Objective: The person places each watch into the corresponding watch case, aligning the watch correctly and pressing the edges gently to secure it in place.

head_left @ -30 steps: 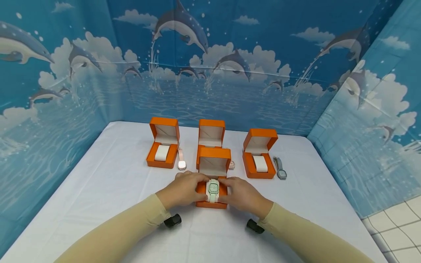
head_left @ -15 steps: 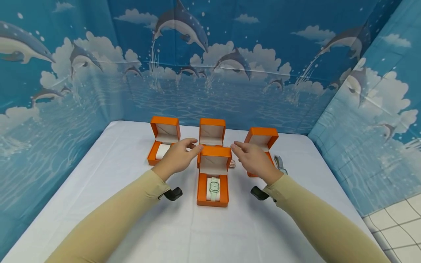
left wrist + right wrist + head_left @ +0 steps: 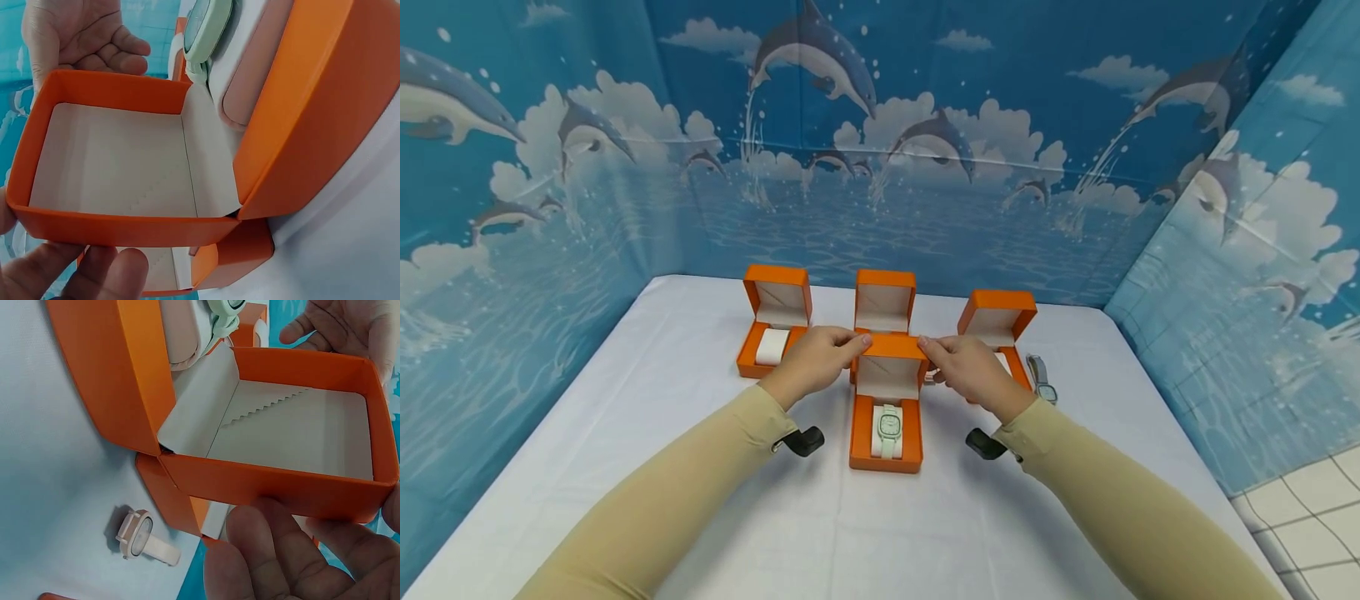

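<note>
An open orange watch box [image 3: 859,450] stands at the front middle of the table. A pale green watch [image 3: 889,426] is wrapped round the white cushion in its base. My left hand [image 3: 820,358] holds the left corner of the raised lid [image 3: 891,346], thumb at the top edge and fingers along the side. At the opposite corner my right hand [image 3: 976,371] holds the lid the same way. In the left wrist view the lid's pale lining [image 3: 112,162] faces the camera. Right-hand fingers [image 3: 281,550] lie under the lid's side in the right wrist view.
Behind stand three more open orange boxes, at left [image 3: 777,292], middle [image 3: 884,287] and right [image 3: 1000,310]; the middle one is partly hidden. A pink watch [image 3: 136,534] lies beside the middle box, a grey-blue watch [image 3: 1042,382] beside the right one. A dolphin-print curtain [image 3: 880,225] backs the white table.
Both hands have left the watch on its cushion in the box base, lifted up and away, then come inward onto the two corners of the lid. The box has stayed in place.
</note>
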`<act>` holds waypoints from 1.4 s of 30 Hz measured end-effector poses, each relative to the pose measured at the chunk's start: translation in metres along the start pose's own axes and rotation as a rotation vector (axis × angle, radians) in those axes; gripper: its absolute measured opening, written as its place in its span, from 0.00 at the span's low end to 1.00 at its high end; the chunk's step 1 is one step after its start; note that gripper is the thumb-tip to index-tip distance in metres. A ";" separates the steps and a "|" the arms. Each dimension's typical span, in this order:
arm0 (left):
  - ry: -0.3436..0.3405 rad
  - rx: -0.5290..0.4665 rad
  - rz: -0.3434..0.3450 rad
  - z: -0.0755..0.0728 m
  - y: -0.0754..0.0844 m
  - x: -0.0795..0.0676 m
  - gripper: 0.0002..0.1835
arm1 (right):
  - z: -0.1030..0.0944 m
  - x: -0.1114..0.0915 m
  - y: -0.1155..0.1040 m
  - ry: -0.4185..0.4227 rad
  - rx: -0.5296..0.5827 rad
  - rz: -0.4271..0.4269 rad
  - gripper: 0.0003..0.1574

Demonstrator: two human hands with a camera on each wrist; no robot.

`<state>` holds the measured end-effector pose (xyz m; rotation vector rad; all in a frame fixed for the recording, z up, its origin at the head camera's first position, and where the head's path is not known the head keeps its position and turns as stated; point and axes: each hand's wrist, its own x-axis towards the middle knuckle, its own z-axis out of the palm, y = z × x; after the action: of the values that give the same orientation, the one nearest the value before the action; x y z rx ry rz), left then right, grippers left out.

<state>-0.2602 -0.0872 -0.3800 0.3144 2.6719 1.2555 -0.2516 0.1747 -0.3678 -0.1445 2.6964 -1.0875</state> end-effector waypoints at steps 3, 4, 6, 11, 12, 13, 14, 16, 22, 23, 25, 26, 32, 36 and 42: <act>-0.004 -0.003 -0.005 -0.001 0.002 -0.001 0.28 | 0.000 0.001 0.000 -0.007 0.009 0.005 0.38; -0.003 -0.003 -0.008 -0.001 0.003 -0.001 0.28 | -0.001 0.001 0.000 -0.007 0.009 0.006 0.38; -0.004 0.001 -0.012 -0.001 0.003 -0.002 0.28 | -0.001 0.001 0.000 -0.009 0.005 0.008 0.39; -0.009 0.001 -0.027 -0.001 0.003 -0.002 0.27 | -0.001 0.000 0.001 -0.020 0.013 0.010 0.39; -0.010 -0.001 -0.027 0.000 0.002 -0.002 0.27 | -0.001 0.000 0.001 -0.022 0.018 0.012 0.40; -0.010 -0.002 -0.026 0.000 0.002 -0.002 0.27 | -0.001 0.000 0.001 -0.022 0.024 0.015 0.39; -0.012 -0.003 -0.025 0.000 0.002 -0.002 0.27 | -0.001 -0.001 0.001 -0.026 0.027 0.010 0.40; -0.015 -0.005 -0.025 -0.001 0.002 -0.003 0.28 | -0.001 -0.001 0.000 -0.032 0.031 0.008 0.40; -0.034 -0.020 -0.043 -0.001 0.000 -0.004 0.29 | 0.000 -0.003 0.000 -0.053 0.028 0.023 0.38; -0.038 -0.023 -0.046 -0.001 -0.001 -0.005 0.30 | 0.000 -0.004 0.000 -0.054 0.027 0.025 0.37; -0.044 -0.034 -0.053 -0.001 -0.001 -0.005 0.29 | -0.001 -0.005 0.001 -0.061 0.019 0.012 0.36; -0.047 -0.040 -0.055 -0.001 -0.001 -0.006 0.29 | -0.001 -0.006 0.001 -0.064 0.014 0.001 0.36; -0.065 -0.105 -0.068 -0.002 -0.002 -0.009 0.27 | -0.001 -0.009 0.002 -0.072 0.006 -0.024 0.35; -0.071 -0.137 -0.066 -0.001 -0.001 -0.012 0.27 | -0.002 -0.012 0.003 -0.074 -0.010 -0.041 0.33; -0.055 -0.101 -0.027 0.001 -0.004 -0.018 0.23 | -0.001 -0.017 0.007 -0.097 -0.009 -0.058 0.34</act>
<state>-0.2429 -0.0939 -0.3822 0.2930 2.5485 1.3480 -0.2354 0.1834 -0.3685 -0.2719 2.6258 -1.0564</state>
